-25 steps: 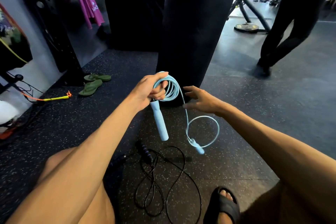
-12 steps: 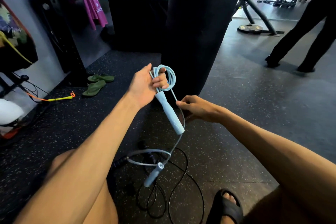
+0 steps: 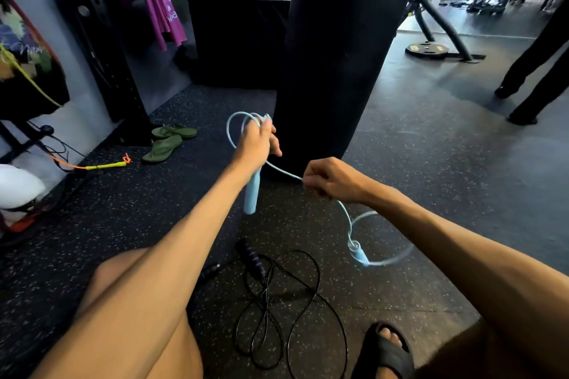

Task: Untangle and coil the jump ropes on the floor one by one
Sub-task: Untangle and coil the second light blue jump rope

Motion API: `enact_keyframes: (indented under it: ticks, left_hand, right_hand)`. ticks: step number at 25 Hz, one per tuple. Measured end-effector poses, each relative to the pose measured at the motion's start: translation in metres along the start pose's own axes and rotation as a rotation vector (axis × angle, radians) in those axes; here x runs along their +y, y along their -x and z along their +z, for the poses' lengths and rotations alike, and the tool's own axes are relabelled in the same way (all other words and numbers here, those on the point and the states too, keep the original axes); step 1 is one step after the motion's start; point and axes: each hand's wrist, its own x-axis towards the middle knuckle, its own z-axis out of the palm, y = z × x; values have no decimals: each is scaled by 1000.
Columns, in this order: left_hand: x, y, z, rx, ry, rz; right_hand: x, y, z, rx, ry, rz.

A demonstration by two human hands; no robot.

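Observation:
My left hand (image 3: 257,140) grips the light blue jump rope (image 3: 229,135), holding its coiled loops and one handle (image 3: 251,194), which hangs down below the fist. A strand runs from there to my right hand (image 3: 329,180), which pinches it. Beyond that hand the rope's free end swings blurred in the air, with the second blue handle (image 3: 357,251) dangling on it. A black jump rope (image 3: 286,295) with a purple-banded handle (image 3: 251,255) lies loosely tangled on the floor between my legs.
A black punching bag (image 3: 341,40) hangs right behind my hands. Green flip-flops (image 3: 167,140) and a yellow-orange rope (image 3: 101,165) lie at the left near a black rack (image 3: 101,40). A person's legs (image 3: 538,71) stand at the right. A weight plate (image 3: 426,49) lies beyond.
My left hand turned over so its back faces me and the handle hangs straight down. My right hand closed on the strand and pulled right; the free handle swung from left to right.

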Motion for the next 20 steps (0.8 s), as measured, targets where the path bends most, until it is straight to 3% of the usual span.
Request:
enact_keyframes:
  ticks: [5,9,13,16,20]
  left_hand:
    - [4,20,13,-415,-331,-79]
    - [6,26,11,-623,-66,-297]
    - [18,29,2,-842,98,-362]
    - [23,28,0,-870,354,-408]
    - [24,19,-8,-712,756,-409]
  right_hand:
    - [-9,-6,-11,196,123,-109]
    - [-5,-8,-18,318,99,-91]
    - [3,-9,-21,381,-21,-38]
    - [2,-8,-18,333,-206,17]
    - [0,-2,-16,201,-474,144]
